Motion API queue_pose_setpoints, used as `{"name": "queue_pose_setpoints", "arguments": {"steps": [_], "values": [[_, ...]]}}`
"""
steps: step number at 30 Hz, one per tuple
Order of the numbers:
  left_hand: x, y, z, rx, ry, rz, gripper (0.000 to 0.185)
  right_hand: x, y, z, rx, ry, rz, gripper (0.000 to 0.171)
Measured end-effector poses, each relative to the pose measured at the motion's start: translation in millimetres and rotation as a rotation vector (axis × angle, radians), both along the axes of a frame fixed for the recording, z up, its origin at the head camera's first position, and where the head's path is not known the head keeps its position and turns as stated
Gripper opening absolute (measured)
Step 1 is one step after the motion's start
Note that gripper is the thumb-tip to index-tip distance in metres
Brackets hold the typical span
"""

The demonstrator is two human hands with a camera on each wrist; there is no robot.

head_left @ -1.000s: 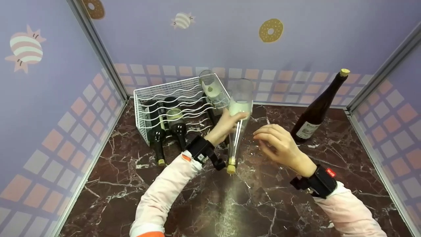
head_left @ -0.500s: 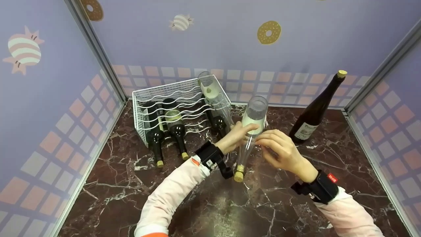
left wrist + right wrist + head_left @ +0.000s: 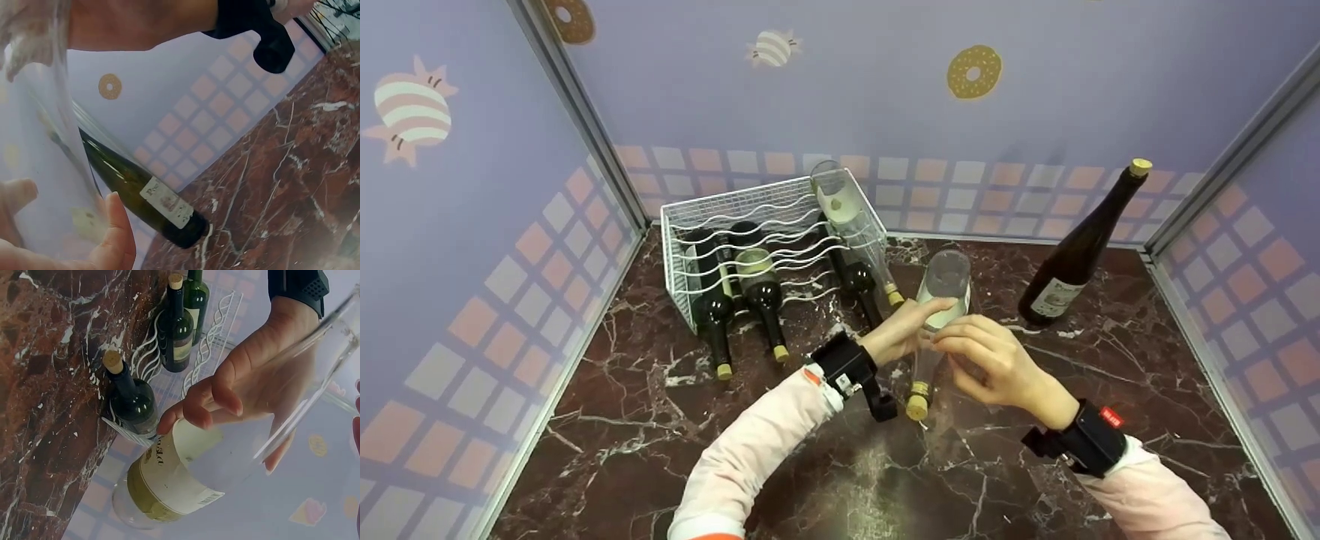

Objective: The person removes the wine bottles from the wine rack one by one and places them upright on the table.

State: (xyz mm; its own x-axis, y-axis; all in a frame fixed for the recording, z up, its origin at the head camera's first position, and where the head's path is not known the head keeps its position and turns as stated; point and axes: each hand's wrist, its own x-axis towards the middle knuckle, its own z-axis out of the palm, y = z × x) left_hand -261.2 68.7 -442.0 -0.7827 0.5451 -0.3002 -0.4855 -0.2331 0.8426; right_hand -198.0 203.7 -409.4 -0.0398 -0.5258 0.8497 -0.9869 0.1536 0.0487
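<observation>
My left hand (image 3: 904, 330) grips a clear glass wine bottle (image 3: 949, 274) at its body, with its corked neck tilted down toward me. In the right wrist view, the left fingers (image 3: 228, 396) wrap round the bottle near its pale label (image 3: 174, 467). My right hand (image 3: 994, 360) is beside the bottle, fingers loosely bent; whether they touch the glass cannot be told from the head view. In the right wrist view its fingertips (image 3: 356, 430) show at the right edge, apart from the glass. A dark brown corked bottle (image 3: 1080, 247) stands upright at the right.
A white wire wine rack (image 3: 680, 281) stands at the back left. Dark corked bottles (image 3: 765, 296) lie in it, necks toward me, and another clear bottle (image 3: 840, 202) lies on top at its right end. Patterned walls (image 3: 870, 90) enclose the marble tabletop (image 3: 810, 465).
My left hand has carried the clear bottle right and toward me, away from the rack. The right hand has shifted slightly, and the bottle is now close beside it.
</observation>
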Motion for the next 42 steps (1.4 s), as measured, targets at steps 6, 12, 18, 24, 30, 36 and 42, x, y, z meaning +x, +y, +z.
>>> {"name": "queue_pose_setpoints", "arguments": {"steps": [6,12,18,24,30,36,42], "values": [[-1.1,1.2,-7.3,0.014,-0.078,0.000,0.027,2.6,0.6,-11.6,0.071,-0.023,0.009,0.030],[-0.8,3.0,-14.2,0.017,-0.126,0.003,0.038,5.5,4.0,-19.9,0.169,-0.073,-0.029,0.041],[1.3,1.8,-16.4,-0.041,-0.128,-0.050,0.048,6.7,4.9,-26.8,0.276,-0.094,-0.088,0.051],[3.6,0.3,-19.1,-0.050,-0.077,-0.116,0.044,4.5,4.7,-28.6,0.270,-0.086,-0.104,0.051],[6.4,1.4,-25.0,-0.030,-0.099,-0.123,0.041,2.3,2.7,-30.2,0.270,-0.042,-0.097,0.046],[8.0,2.8,-27.7,-0.001,-0.140,-0.106,0.041,2.8,2.7,-29.6,0.272,-0.045,-0.089,0.047],[7.3,2.1,-25.8,-0.014,-0.184,-0.087,0.043,2.9,3.6,-25.6,0.294,-0.046,-0.101,0.046]]}}
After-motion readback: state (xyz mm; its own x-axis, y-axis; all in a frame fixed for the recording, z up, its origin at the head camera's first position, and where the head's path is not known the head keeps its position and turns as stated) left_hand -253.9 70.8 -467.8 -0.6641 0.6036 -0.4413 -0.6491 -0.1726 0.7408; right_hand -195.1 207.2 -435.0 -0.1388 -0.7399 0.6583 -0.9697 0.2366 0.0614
